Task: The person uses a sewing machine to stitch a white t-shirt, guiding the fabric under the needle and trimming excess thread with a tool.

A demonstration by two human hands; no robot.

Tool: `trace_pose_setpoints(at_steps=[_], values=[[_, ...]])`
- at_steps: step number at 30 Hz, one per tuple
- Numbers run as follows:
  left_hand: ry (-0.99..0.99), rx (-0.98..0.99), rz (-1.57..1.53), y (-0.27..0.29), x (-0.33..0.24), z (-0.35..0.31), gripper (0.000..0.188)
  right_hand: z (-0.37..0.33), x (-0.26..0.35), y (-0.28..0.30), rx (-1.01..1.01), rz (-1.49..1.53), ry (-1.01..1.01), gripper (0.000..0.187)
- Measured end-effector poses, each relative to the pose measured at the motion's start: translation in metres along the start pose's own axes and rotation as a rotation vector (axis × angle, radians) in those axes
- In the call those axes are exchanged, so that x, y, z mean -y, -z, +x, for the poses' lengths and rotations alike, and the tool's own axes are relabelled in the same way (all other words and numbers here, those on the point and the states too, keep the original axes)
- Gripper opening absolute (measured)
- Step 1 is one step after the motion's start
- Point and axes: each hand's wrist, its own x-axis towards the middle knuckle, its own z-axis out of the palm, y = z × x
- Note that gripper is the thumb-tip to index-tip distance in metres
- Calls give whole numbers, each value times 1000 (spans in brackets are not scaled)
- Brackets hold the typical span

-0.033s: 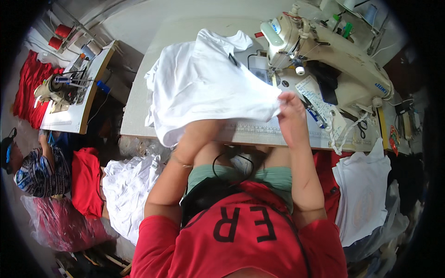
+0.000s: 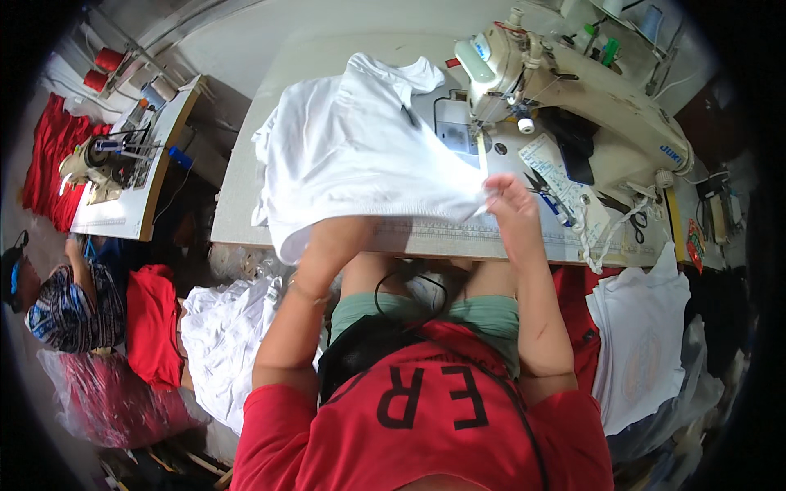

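A white shirt [image 2: 352, 147] lies spread over the sewing table, its collar end toward the back. My right hand [image 2: 514, 204] has its fingers closed on the shirt's right corner and draws the near edge out taut. Under that near edge is my left hand [image 2: 340, 237], its fingers covered by the cloth, so their grip cannot be seen. A small dark strip [image 2: 408, 116] rests on the shirt near the collar. The sewing machine [image 2: 565, 90] stands to the right of the shirt, its needle area just beyond my right hand.
Scissors [image 2: 634, 214], a written paper [image 2: 550, 164] and a dark phone-like object [image 2: 577, 159] lie right of my hand. White garments [image 2: 233, 340] are piled at my left, others [image 2: 643, 335] at my right. Another person [image 2: 74, 303] sits by a second sewing machine [image 2: 94, 159] at left.
My left hand has slid slightly left and farther under the shirt's near edge. The right hand shifts a little left and down, keeping the corner, and the edge looks straighter.
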Motion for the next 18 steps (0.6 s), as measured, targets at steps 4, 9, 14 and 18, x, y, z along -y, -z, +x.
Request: trace_pose_setpoints(at_steps=[4, 9, 14, 18], values=[[-168, 407, -252, 54, -19, -39, 45, -47, 13, 14, 131, -712, 220, 29], [-448, -252, -773, 102, -82, -40, 64, -111, 79, -4, 554, 327, 817, 41], [-421, -623, 752, 159, -143, -54, 72, -158, 121, -34, 1678, 2085, -64, 62], [-164, -556, 1772, 182, -158, -57, 77, -163, 131, -45, 1853, 2329, -432, 80]])
